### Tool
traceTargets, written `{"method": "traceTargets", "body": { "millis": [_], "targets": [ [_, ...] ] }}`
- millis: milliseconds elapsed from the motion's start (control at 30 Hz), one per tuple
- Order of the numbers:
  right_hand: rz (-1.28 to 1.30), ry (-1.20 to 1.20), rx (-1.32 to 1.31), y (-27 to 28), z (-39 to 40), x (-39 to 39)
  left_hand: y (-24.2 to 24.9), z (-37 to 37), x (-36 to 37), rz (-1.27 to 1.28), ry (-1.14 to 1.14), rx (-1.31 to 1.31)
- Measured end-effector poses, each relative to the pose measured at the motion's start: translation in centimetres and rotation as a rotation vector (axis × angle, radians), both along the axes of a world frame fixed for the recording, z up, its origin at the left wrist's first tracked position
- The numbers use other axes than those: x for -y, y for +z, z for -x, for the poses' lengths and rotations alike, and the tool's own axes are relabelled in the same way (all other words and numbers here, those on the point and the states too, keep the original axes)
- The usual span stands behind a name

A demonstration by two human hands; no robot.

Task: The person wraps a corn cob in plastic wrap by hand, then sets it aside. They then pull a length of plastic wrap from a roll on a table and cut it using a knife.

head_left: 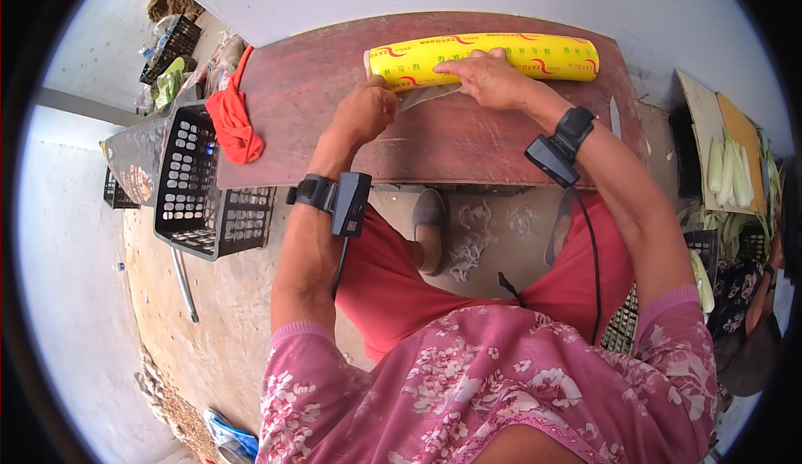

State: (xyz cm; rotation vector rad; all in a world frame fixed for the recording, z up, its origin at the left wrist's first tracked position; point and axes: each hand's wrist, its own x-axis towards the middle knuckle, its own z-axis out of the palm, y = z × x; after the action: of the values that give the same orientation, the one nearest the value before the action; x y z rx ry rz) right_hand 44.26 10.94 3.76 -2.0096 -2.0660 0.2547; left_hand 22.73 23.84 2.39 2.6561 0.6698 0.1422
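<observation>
A yellow roll of cling film [564, 56] with red and green print lies across the far part of the red-brown table. My left hand [365, 111] is at the roll's left end, its fingers closed on the edge of the film. A clear strip of cling film [428, 94] stretches from these fingers along the near side of the roll. My right hand [493, 80] rests over the middle of the roll, one digit stretched out to the left. Its other fingers lie on top of the roll, partly hidden. Both wrists wear black strapped devices.
A knife [615, 117] lies near the right edge of the table [501, 142]. A red cloth [232, 121] hangs at the left edge, beside a black crate [188, 180]. Pale corn cobs [731, 172] are at the right, with another person below them. White scraps litter the floor.
</observation>
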Motion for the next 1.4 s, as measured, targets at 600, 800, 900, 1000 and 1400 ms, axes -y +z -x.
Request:
{"method": "traceTargets", "body": {
  "millis": [600,800,900,1000,1400],
  "targets": [
    [-0.152,0.039,0.069,-2.1,-0.8,0.0,-1.0,-0.2,-1.2,-0.12,-0.006,0.092],
    [-0.154,-0.028,-0.034,-3.0,-1.2,0.0,-1.2,-0.1,-1.4,-0.143,-0.031,0.08],
    [-0.189,-0.063,-0.139,-2.4,-1.5,-0.3,-1.5,-0.2,-1.8,-0.095,-0.032,0.108],
    [-0.174,-0.095,-0.273,-1.5,-1.6,-0.6,-1.7,-0.3,-2.4,-0.057,-0.046,0.12],
    [-0.125,0.076,-0.315,-3.3,-3.0,0.1,0.4,-0.1,-0.7,-0.099,0.064,-0.101]
  ]
}}
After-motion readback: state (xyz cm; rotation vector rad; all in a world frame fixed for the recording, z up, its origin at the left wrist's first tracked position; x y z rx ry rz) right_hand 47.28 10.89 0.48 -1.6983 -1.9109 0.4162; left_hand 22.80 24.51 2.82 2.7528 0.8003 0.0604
